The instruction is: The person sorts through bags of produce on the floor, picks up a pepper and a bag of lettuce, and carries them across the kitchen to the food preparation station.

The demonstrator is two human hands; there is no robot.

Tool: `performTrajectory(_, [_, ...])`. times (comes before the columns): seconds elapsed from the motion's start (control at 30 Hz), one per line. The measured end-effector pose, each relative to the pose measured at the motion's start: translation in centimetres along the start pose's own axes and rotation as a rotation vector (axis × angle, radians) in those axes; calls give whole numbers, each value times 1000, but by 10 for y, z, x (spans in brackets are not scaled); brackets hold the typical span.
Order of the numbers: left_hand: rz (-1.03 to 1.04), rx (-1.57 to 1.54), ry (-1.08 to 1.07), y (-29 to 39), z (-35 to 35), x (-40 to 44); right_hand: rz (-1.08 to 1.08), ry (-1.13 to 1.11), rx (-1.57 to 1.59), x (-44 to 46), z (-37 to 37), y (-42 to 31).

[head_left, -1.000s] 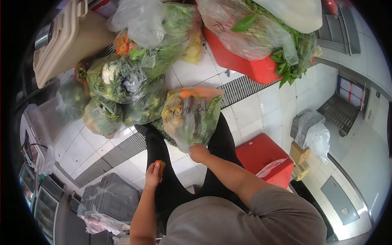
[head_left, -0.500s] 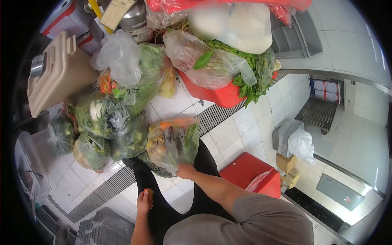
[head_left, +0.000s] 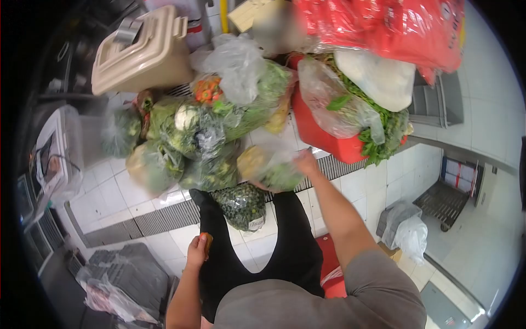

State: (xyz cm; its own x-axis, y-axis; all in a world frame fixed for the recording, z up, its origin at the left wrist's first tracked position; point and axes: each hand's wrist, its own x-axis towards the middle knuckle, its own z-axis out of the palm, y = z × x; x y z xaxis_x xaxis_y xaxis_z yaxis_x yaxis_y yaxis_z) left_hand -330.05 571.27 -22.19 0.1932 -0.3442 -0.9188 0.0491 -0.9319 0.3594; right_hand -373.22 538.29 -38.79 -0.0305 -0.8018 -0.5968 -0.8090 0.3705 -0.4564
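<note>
"Plastic, hazy and see-through, in the right hand point(head_left: 307, 163)?"

"Yes. Fingers closed on the edge of the vegetable bag point(head_left: 264, 169). Left hand point(head_left: 197, 252) by the left thigh, closed round a small orange-brown item point(head_left: 207, 243)."

"Any writing?"

"None legible on the vegetable bag; blurred. Dark-leaf bag point(head_left: 236, 202), nearer the body, has a pale label point(head_left: 256, 223), too small to read. Red plastic bags point(head_left: 405, 33), top right: pale print, unreadable."

"Its look?"

"Yellow-orange contents at left, green at right, film cloudy above."

"Lie of it?"

"Long axis roughly left to right across the view, held end pointing right and slightly up. Position: just past the knees."

"Farther out?"

"Left, bagged cauliflower point(head_left: 186, 118); beyond, orange-red vegetables point(head_left: 207, 90). Upper right, red container point(head_left: 309, 126) under bagged leafy greens point(head_left: 381, 131). Upper left, beige bin point(head_left: 145, 63). White-tiled floor point(head_left: 353, 186)."
</note>
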Motion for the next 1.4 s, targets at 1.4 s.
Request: performTrajectory(1.4, [164,501,171,-59,18,40,-64,-441,-457,-197,69,28])
